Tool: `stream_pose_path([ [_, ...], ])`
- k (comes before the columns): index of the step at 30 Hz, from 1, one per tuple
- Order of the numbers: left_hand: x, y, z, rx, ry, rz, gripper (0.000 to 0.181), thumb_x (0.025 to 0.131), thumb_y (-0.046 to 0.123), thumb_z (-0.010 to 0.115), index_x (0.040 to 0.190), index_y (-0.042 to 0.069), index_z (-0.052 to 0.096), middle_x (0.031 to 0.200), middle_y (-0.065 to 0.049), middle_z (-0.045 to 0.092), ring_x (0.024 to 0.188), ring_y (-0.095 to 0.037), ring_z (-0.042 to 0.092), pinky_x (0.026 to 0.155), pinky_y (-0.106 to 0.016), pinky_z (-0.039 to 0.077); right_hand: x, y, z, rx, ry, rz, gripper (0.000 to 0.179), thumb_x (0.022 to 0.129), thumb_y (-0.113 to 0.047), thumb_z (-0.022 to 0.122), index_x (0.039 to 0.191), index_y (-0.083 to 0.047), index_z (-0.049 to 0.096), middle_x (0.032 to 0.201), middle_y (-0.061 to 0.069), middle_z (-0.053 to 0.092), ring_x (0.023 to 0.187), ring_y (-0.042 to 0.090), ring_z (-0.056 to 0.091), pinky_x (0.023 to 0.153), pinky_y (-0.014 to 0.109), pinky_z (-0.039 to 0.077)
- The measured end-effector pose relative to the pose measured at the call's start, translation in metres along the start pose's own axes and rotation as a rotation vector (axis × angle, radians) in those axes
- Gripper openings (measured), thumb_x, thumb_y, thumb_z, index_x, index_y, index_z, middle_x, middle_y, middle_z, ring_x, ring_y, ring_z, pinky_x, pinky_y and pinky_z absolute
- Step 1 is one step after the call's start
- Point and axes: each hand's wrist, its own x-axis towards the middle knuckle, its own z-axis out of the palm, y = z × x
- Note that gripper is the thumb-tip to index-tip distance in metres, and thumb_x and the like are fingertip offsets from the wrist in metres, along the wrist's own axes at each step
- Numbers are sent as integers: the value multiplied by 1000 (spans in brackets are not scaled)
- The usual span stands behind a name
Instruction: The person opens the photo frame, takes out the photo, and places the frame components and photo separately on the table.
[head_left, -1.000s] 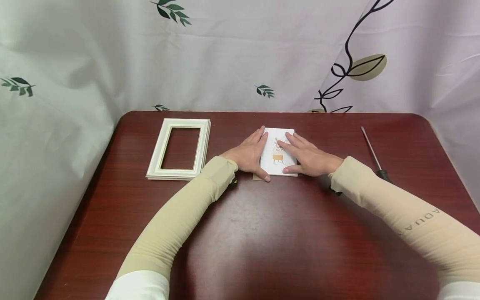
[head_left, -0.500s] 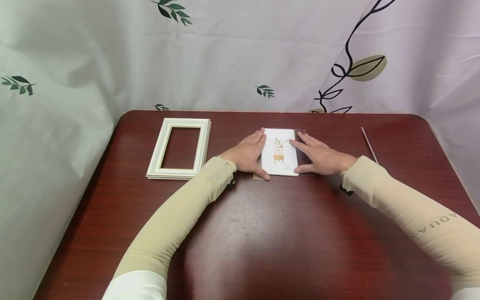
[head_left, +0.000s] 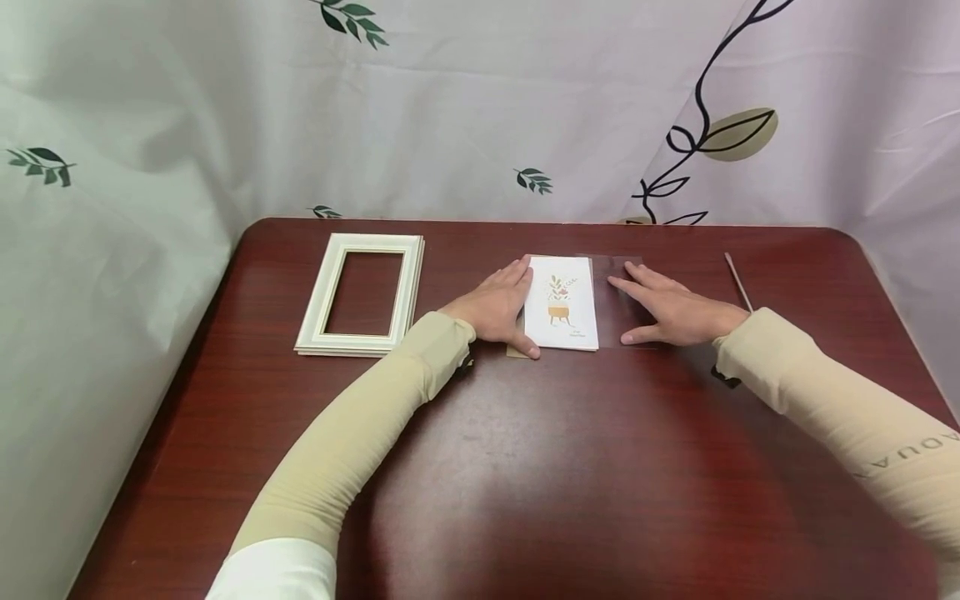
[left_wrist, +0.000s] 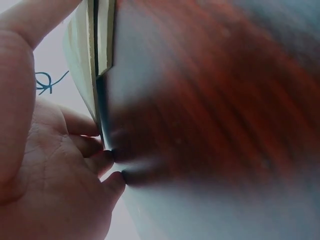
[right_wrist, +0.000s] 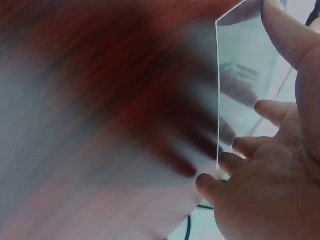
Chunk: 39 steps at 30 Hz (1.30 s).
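A white card (head_left: 561,302) printed with a potted plant lies at the table's far middle, on a stack with a tan board (head_left: 515,352) peeking out at lower left. My left hand (head_left: 491,310) rests along the stack's left edge, fingers extended and thumb at the near corner. To the card's right lies a clear sheet (head_left: 606,323), partly overlapping the stack. Its straight edge shows in the right wrist view as a transparent pane (right_wrist: 237,47). My right hand (head_left: 670,310) rests on the sheet's right part with fingers spread. In the left wrist view, the layered stack (left_wrist: 103,37) stands beside my fingers.
An off-white picture frame (head_left: 315,296) with an open middle lies at the left of the dark red table (head_left: 510,467). At the right lies a screwdriver (head_left: 737,279), its handle hidden behind my right forearm. A patterned curtain (head_left: 450,108) hangs behind the table.
My right hand has moved right from the card, and the clear sheet has slid out with it from over the card. The left hand stays at the stack's left edge.
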Motion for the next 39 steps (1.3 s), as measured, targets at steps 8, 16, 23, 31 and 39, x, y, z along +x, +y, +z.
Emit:
stream_pose_path([
  [8,1,1,-2,3,-2,-12,137,72,63,82,157,-8,2,166,-20,-11,154,-27,-7,123,-33,-2,-12,18,-7,-25,-11,-2,94,86,-37,80,157,-1,29,162,32,11,150,49,8,114,67,20],
  [16,1,0,-3,3,-2,-28,136,72,62,83,157,-8,2,166,-19,-10,154,-26,-7,123,-33,-1,-24,36,-15,-23,-26,-1,96,83,-34,83,156,-1,30,161,33,12,149,50,9,112,70,20],
  [23,2,2,-4,-5,-4,-30,138,71,63,84,157,-7,2,166,-18,-10,154,-26,-7,124,-33,-1,-35,47,-17,-11,-15,12,95,82,-33,84,154,-1,31,161,34,13,149,51,9,112,70,20],
  [31,0,2,-5,1,-1,-41,138,70,62,84,157,-7,2,166,-18,-10,154,-26,-7,124,-34,0,-37,50,-18,1,-7,6,95,81,-31,85,153,1,31,159,36,14,148,52,9,113,70,17],
  [39,-1,2,-2,7,-4,-20,138,71,63,84,157,-8,3,166,-20,-10,154,-27,-7,123,-33,-1,-30,35,-22,3,17,29,90,86,-32,80,153,3,30,160,35,11,148,52,9,114,70,14],
])
